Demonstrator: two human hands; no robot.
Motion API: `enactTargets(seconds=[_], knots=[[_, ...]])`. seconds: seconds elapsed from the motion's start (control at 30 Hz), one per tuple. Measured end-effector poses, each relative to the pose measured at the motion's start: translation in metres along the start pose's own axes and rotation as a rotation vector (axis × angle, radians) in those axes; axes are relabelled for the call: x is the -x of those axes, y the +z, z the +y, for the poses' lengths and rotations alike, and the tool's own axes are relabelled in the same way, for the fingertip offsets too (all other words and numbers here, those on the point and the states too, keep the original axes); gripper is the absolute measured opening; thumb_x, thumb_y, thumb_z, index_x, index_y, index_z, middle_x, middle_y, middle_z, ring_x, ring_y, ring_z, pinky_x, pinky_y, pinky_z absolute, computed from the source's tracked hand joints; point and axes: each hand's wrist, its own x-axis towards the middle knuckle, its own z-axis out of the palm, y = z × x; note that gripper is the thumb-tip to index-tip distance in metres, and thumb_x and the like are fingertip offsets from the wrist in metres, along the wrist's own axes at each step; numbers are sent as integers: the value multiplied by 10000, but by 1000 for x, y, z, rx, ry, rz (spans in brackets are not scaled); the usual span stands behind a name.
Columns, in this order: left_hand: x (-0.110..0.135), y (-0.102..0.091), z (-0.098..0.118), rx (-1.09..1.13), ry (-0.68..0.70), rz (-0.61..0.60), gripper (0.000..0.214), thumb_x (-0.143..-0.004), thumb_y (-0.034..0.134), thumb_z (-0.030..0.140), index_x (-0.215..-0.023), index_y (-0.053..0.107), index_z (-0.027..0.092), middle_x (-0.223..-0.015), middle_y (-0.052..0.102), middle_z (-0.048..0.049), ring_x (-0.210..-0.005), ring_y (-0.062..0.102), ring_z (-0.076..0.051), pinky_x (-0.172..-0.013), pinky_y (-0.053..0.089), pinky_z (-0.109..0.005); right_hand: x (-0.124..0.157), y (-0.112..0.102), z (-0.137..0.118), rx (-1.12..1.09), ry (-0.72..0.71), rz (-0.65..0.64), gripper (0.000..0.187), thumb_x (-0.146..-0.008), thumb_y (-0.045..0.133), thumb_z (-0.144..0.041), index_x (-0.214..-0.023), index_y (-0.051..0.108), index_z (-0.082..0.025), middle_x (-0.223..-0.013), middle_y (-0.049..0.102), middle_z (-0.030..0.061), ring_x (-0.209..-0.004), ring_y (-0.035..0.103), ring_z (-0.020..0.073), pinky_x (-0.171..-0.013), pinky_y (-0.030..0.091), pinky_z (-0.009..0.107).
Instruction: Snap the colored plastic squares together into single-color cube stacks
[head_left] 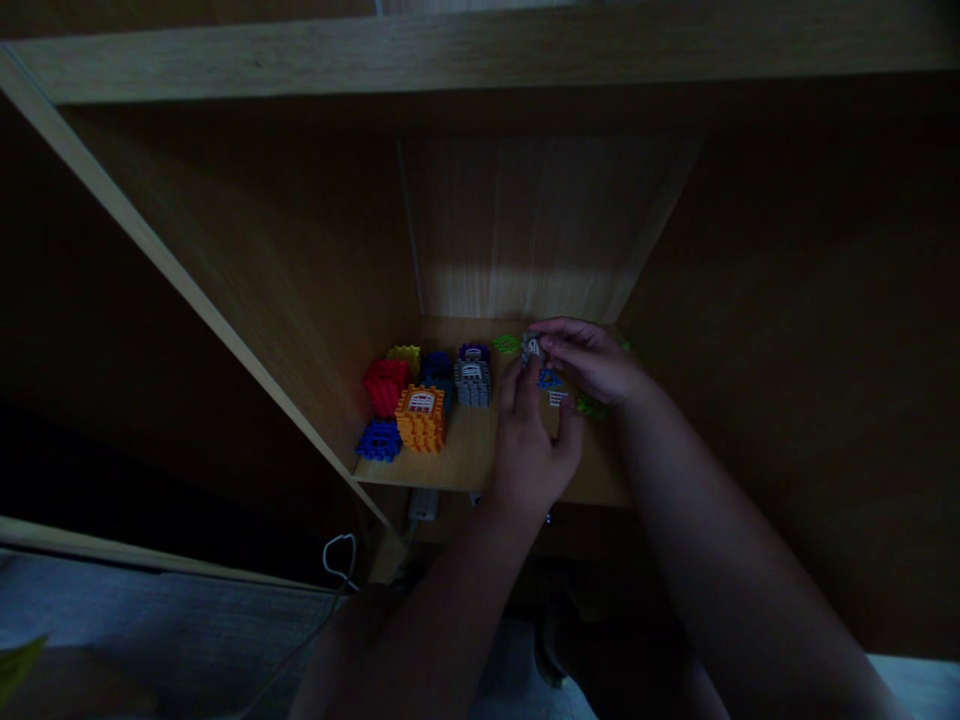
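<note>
My right hand [592, 362] reaches over the wooden desk [480, 455] and pinches a small grey plastic building piece [532, 348] between thumb and fingers. My left hand [531, 450] is just below it, fingers curled upward toward the same piece and seeming to touch it. Under the hands lie a blue piece [549, 379], a small white piece [557, 399] and green pieces [507, 344]. To the left stand built cubes: an orange one [421, 418], a grey one [472, 381], a red one [385, 385], a yellow one [406, 357] and a flat blue piece [379, 440].
The desk sits in a dim wooden cubicle with side panels [247, 270] and a shelf above [480, 50]. A white cable [337, 560] and a white plug [424, 505] hang below the desk's front edge. Grey floor shows at the lower left.
</note>
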Motion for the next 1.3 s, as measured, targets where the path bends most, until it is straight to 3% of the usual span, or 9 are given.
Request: enactTargets(seconds=[0.23, 0.33, 0.47, 0.7, 0.83, 0.97, 1.17, 1.3], knots=[[4, -4, 1, 50, -55, 30, 614, -1110, 485, 385, -1685, 319, 248, -1710, 370, -178, -1565, 443, -308, -1244, 490, -512, 1, 12, -2, 103, -82, -75, 425, -852, 898, -480, -1196, 756, -273, -1087, 790, 23, -930, 737, 181, -836, 614, 332], [4, -7, 4, 18, -56, 44, 628, -1124, 444, 406, -1706, 277, 240, -1730, 341, -180, -1600, 389, -302, -1283, 438, -523, 0, 13, -3, 94, -97, -188, 538, -798, 946, -406, -1272, 720, -287, -1175, 768, 29, -973, 734, 185, -844, 616, 332], [3, -11, 6, 12, -30, 74, 616, -1127, 430, 400, -1704, 290, 234, -1747, 330, -175, -1602, 381, -312, -1319, 371, -548, -1, 13, -2, 68, -75, -268, 638, -737, 976, -318, -1308, 692, -298, -1061, 761, -1, -954, 730, 185, -828, 615, 317], [2, -9, 5, 5, -34, 79, 599, -1116, 468, 389, -1668, 325, 209, -1734, 356, -190, -1627, 347, -309, -1326, 356, -538, -1, 20, 3, 36, -44, -231, 569, -744, 970, -334, -1240, 697, -279, -952, 737, -22, -861, 695, 158, -764, 585, 278], [1, -8, 5, 9, 10, 133, 577, -1098, 515, 367, -1619, 341, 189, -1747, 311, -219, -1641, 316, -319, -1325, 343, -563, -6, 24, 10, 42, -66, -150, 558, -756, 958, -409, -1223, 686, -273, -923, 713, -30, -786, 657, 141, -713, 557, 268], [3, -10, 10, -48, 41, 184, 556, -1075, 546, 326, -1576, 361, 171, -1767, 238, -241, -1672, 231, -352, -1328, 313, -605, -12, 26, 26, 87, -111, -100, 573, -721, 965, -442, -1184, 673, -274, -896, 680, -38, -788, 646, 149, -758, 563, 295], [11, -10, 18, -123, 299, 91, 506, -1024, 581, 280, -1493, 428, 170, -1742, 311, -235, -1629, 340, -363, -1266, 422, -584, -13, 36, 38, 428, -257, -73, 485, -798, 915, -463, -1205, 698, -314, -1133, 711, 44, -1035, 669, 253, -943, 578, 434], [13, -8, 18, -127, 332, 67, 471, -1012, 594, 285, -1453, 458, 189, -1676, 429, -223, -1573, 437, -358, -1213, 482, -568, -17, 46, 34, 635, -414, -64, 452, -821, 907, -509, -1182, 727, -307, -1205, 696, 74, -1154, 645, 292, -1030, 546, 477]])
